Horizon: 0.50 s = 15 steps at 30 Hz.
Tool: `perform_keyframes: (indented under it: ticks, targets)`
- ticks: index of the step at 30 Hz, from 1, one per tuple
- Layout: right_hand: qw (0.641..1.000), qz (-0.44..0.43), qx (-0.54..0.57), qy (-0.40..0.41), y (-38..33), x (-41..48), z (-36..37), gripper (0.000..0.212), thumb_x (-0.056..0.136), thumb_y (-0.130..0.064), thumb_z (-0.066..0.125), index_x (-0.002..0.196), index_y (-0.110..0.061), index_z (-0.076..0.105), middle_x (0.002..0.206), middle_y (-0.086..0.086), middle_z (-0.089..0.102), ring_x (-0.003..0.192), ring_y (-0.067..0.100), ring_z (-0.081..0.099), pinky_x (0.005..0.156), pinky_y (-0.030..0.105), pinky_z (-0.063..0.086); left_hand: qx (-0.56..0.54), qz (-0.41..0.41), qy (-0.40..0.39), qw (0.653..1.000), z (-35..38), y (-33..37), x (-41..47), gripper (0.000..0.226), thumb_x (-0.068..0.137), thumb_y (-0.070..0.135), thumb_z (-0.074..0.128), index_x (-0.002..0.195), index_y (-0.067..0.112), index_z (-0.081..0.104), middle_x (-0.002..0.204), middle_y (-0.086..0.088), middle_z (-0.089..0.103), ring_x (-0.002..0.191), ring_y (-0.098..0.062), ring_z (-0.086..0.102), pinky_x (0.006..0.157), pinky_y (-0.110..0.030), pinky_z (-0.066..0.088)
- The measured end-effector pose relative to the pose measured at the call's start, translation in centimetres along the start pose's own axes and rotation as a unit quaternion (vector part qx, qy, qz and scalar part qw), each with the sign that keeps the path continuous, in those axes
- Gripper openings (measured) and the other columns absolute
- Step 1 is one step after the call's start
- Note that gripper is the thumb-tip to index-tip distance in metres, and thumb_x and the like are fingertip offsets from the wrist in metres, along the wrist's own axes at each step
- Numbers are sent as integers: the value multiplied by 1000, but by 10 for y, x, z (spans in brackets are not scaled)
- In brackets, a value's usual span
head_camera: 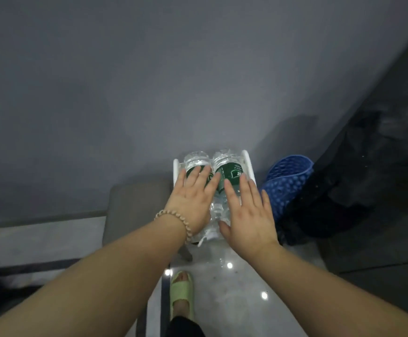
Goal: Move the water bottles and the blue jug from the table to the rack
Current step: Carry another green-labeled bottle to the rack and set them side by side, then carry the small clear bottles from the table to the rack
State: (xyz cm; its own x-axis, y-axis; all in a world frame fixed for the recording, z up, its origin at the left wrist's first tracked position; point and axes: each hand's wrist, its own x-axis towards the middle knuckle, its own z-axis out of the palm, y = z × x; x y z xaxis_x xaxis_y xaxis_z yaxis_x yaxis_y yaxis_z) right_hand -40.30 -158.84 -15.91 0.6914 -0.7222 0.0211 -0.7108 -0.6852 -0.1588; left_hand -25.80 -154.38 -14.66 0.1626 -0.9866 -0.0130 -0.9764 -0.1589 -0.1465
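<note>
Two clear water bottles with green labels lie side by side in a white rack (248,164) on the floor by the wall, the left bottle (195,160) and the right bottle (229,167). My left hand (192,198) rests flat on the left bottle with fingers spread. My right hand (246,210) lies flat over the right bottle, fingers extended. Neither hand is wrapped around a bottle. More clear plastic shows between my hands (216,210). A blue dimpled jug (287,181) stands tilted just right of the rack.
A grey stool (137,205) stands left of the rack. A dark black bundle (344,190) sits right of the jug. My foot in a green slipper (181,293) is on the glossy floor below the rack. A grey wall fills the background.
</note>
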Motion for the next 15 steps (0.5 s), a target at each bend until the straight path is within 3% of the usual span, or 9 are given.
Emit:
perform_keyframes:
  ticks: [6, 15]
  targets:
    - [996, -72, -6, 48, -5, -57, -49, 88, 87, -43, 54, 149, -26, -6, 158, 12, -5, 145, 26, -7, 113, 44, -7, -24, -112, 68, 991, -51, 48, -94, 77, 87, 31, 46, 147, 22, -3, 157, -5, 4, 142, -22, 0, 112, -45, -10]
    - [974, -203, 50, 85, -116, -147, -87, 94, 83, -42, 60, 150, -25, -3, 158, 13, -5, 144, 26, -5, 114, 44, -5, 7, -276, 84, 957, -105, 35, -266, 82, 88, 32, 48, 146, 23, -9, 157, -5, -2, 142, -23, -4, 115, -46, -6]
